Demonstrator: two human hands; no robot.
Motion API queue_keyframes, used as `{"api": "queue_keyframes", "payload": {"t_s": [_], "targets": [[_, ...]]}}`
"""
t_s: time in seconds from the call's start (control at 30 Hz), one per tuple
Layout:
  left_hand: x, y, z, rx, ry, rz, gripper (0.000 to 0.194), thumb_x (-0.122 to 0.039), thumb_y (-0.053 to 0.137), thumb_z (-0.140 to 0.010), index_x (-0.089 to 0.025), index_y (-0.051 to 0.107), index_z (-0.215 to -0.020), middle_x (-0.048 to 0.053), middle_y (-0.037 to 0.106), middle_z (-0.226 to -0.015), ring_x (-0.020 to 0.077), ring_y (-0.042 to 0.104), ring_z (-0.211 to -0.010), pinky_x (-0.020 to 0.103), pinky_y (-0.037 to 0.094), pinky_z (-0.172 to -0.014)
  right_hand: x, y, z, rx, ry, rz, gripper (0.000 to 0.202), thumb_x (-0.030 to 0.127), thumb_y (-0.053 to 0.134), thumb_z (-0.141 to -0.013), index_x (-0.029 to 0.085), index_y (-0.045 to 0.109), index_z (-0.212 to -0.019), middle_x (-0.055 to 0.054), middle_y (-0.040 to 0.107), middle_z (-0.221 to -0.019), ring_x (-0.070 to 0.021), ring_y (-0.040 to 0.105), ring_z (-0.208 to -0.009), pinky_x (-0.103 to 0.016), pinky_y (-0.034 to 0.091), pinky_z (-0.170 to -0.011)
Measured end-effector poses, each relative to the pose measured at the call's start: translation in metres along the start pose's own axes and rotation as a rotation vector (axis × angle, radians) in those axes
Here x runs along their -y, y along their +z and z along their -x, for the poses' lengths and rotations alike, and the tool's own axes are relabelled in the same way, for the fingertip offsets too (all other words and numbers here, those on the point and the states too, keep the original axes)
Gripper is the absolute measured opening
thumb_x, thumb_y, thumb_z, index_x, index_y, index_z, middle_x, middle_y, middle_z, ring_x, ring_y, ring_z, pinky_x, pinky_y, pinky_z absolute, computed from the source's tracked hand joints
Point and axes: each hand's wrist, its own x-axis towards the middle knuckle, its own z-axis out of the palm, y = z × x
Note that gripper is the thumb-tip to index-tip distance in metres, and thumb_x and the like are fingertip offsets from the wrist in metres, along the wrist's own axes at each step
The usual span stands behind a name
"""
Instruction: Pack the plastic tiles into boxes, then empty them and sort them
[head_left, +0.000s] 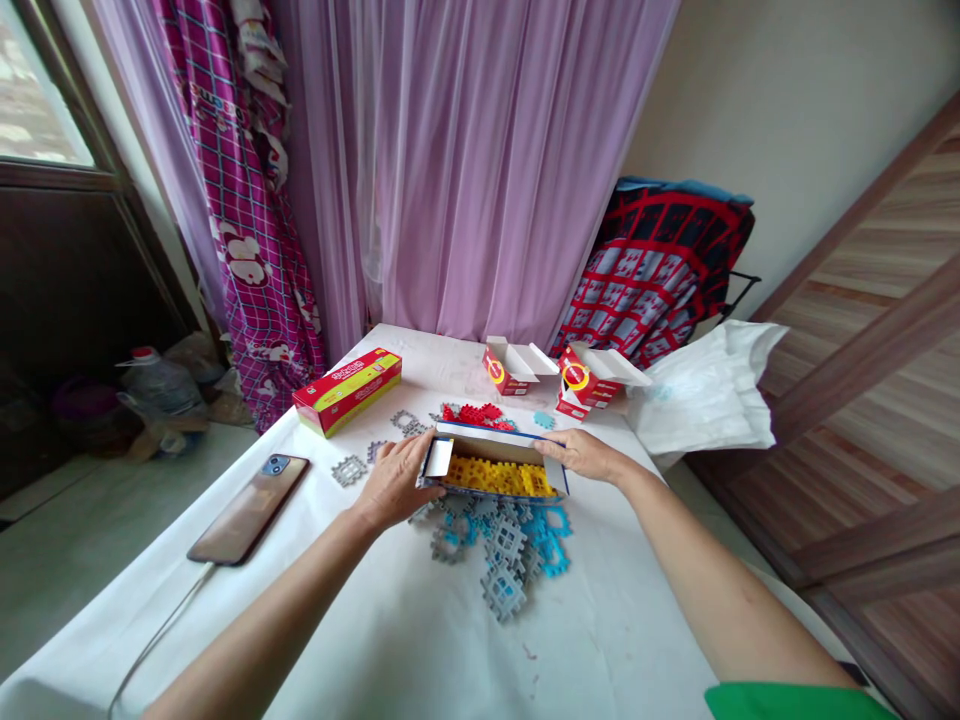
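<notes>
An open cardboard box is held between my two hands above the middle of the table. Yellow plastic building pieces lie inside it. My left hand grips the box's left end, thumb at the near side. At the right end, my right hand is closed around the edge by a raised flap. Grey interlocking pieces and blue pieces are heaped just below the box, partly hidden by it. Red pieces show behind its far edge.
A smartphone with a cable lies at left. Behind it is a long red and yellow box. Two open red boxes stand at the back right, beside a white bag. Loose grey pieces lie left of my hands.
</notes>
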Motion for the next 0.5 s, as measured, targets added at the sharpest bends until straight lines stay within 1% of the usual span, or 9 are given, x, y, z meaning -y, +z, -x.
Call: {"api": "queue_keyframes", "payload": {"t_s": [0.03, 0.1, 0.17, 0.23, 0.33, 0.43, 0.5], "targets": [[-0.003, -0.001, 0.000, -0.002, -0.019, -0.004, 0.082, -0.052, 0.065, -0.077, -0.018, 0.033, -0.144, 0.018, 0.056, -0.136, 0.0318, 0.051, -0.125, 0.047, 0.035, -0.103, 0.000, 0.000, -0.002, 0.007, 0.003, -0.008, 0.058, 0.068, 0.043, -0.084, 0.019, 0.074, -0.082, -0.001, 0.070, -0.073, -0.0214, 0.062, -0.075, -0.030, 0.048, -0.072], [-0.009, -0.003, 0.001, -0.012, -0.066, -0.014, 0.081, -0.063, 0.058, -0.078, -0.016, 0.038, -0.141, 0.020, 0.055, -0.136, 0.0337, 0.051, -0.125, 0.049, 0.035, -0.103, 0.001, 0.002, -0.003, 0.019, -0.008, -0.027, 0.056, 0.066, 0.044, -0.084, 0.020, 0.075, -0.089, -0.002, 0.072, -0.082, -0.0229, 0.063, -0.081, -0.032, 0.049, -0.077], [-0.013, -0.005, 0.001, -0.025, -0.109, -0.019, 0.076, -0.066, 0.050, -0.081, -0.016, 0.043, -0.137, 0.020, 0.055, -0.135, 0.0341, 0.051, -0.125, 0.050, 0.036, -0.103, 0.001, 0.005, -0.001, 0.025, -0.025, -0.052, 0.053, 0.064, 0.046, -0.085, 0.022, 0.075, -0.099, -0.003, 0.074, -0.096, -0.0249, 0.065, -0.091, -0.035, 0.049, -0.083], [-0.014, -0.005, 0.001, -0.031, -0.142, -0.016, 0.069, -0.064, 0.046, -0.085, -0.017, 0.046, -0.135, 0.018, 0.056, -0.134, 0.0332, 0.052, -0.123, 0.050, 0.038, -0.102, 0.001, 0.009, 0.002, 0.018, -0.040, -0.073, 0.052, 0.062, 0.048, -0.085, 0.023, 0.073, -0.108, -0.005, 0.074, -0.107, -0.0258, 0.065, -0.099, -0.036, 0.048, -0.090], [-0.012, -0.005, 0.003, -0.024, -0.172, -0.002, 0.062, -0.059, 0.046, -0.087, -0.020, 0.046, -0.136, 0.015, 0.059, -0.131, 0.0309, 0.054, -0.120, 0.048, 0.042, -0.098, -0.001, 0.018, 0.008, -0.027, -0.077, -0.045, 0.052, 0.060, 0.053, -0.083, 0.023, 0.070, -0.115, -0.008, 0.070, -0.117, -0.0266, 0.063, -0.108, -0.039, 0.046, -0.097], [-0.006, -0.005, 0.006, -0.008, -0.184, 0.009, 0.059, -0.051, 0.049, -0.088, -0.023, 0.044, -0.139, 0.013, 0.060, -0.129, 0.0289, 0.056, -0.118, 0.045, 0.044, -0.096, -0.005, 0.026, 0.016, -0.122, -0.104, 0.029, 0.059, 0.060, 0.062, -0.077, 0.022, 0.066, -0.123, -0.011, 0.061, -0.132, -0.0296, 0.055, -0.122, -0.045, 0.041, -0.106], [-0.003, -0.006, 0.008, 0.000, -0.187, 0.009, 0.057, -0.048, 0.050, -0.088, -0.025, 0.043, -0.139, 0.012, 0.061, -0.128, 0.0280, 0.058, -0.116, 0.044, 0.045, -0.094, -0.010, 0.031, 0.024, -0.199, -0.110, 0.039, 0.066, 0.059, 0.065, -0.075, 0.021, 0.061, -0.129, -0.013, 0.056, -0.138, -0.0307, 0.050, -0.128, -0.047, 0.038, -0.109]]}}
